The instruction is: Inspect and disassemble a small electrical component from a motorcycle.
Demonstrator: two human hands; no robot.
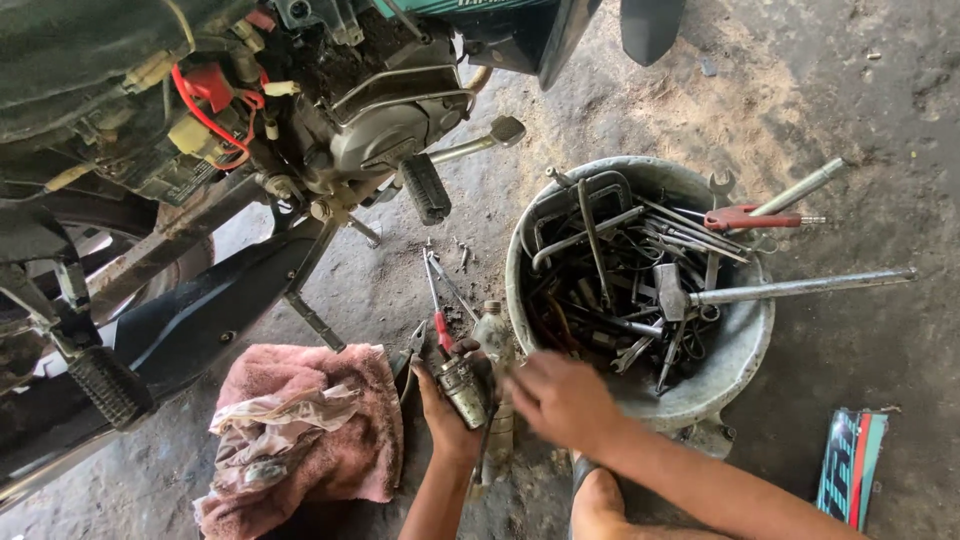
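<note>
Head view: motorcycle [200, 150] at far left, engine side exposed, on the concrete floor [850, 330]. Tool-filled basin [745, 345] to the right. Pink rag [320, 420] near left. Left hand [445, 410], grip closed round a small greasy metal cylinder [463, 388], centre near. Right hand [562, 400] just beside it, blurred; grip cannot be told. Judged: part being inspected; next move needs a steady hold.

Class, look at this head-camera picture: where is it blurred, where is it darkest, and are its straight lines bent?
Head view: the right hand is smeared by motion, while the left hand gripping a grimy metal part stays sharp; the motorcycle underside lies in shadow; the hammer handle looks straight, with little distortion.
</note>
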